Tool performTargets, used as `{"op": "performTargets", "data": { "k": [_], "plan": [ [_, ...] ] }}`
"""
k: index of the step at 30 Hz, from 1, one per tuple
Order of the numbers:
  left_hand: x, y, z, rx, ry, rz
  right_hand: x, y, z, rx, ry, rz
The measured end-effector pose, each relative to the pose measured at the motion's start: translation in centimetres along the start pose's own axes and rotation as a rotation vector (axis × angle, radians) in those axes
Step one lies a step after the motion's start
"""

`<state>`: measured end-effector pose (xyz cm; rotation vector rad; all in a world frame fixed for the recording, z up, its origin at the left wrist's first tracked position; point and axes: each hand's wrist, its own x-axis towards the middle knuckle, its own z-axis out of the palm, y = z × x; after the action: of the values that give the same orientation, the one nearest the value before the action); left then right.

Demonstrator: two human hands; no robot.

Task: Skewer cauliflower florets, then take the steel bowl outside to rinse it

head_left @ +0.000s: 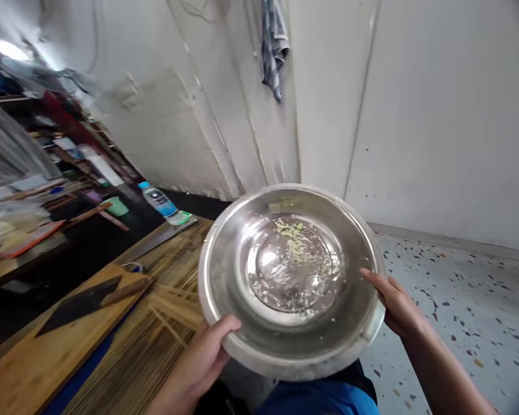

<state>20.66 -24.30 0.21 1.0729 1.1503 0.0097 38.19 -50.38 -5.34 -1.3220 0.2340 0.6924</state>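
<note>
A wide metal basin (225,253) is held up in front of me, its inside facing the camera. Scraps of chopped pale green vegetable (294,235) lie in its wet, shiny bottom. My left hand (210,351) grips the lower left rim, with the thumb over the edge. On the right side my right hand (393,302) holds the rim, its thumb inside the basin and the other fingers mostly hidden behind it.
Left of the basin, a cleaver (84,300) lies on a wooden cutting board (60,351) on a wooden table (125,369). A water bottle (162,202) stands behind. A checked cloth (274,49) hangs on the white wall (436,115). Speckled floor (462,311) shows at right.
</note>
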Motion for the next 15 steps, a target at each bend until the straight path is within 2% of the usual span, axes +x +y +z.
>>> {"op": "performTargets", "data": {
  "k": [4,8,11,15],
  "plan": [
    [4.3,-2.8,6.2,0.063,-0.227,-0.086,-0.5,1.3,-7.0,-0.021,0.212,0.030],
    [8.3,-6.0,11.6,0.107,-0.398,-0.263,0.6,2.9,-12.2,-0.053,0.330,0.161],
    [10.9,-7.2,14.6,0.144,-0.433,-0.366,3.1,4.4,-14.5,-0.010,0.428,0.251],
    [15.0,-8.1,16.3,0.187,-0.389,-0.432,7.1,6.8,-15.7,0.042,0.454,0.283]
  ]
}}
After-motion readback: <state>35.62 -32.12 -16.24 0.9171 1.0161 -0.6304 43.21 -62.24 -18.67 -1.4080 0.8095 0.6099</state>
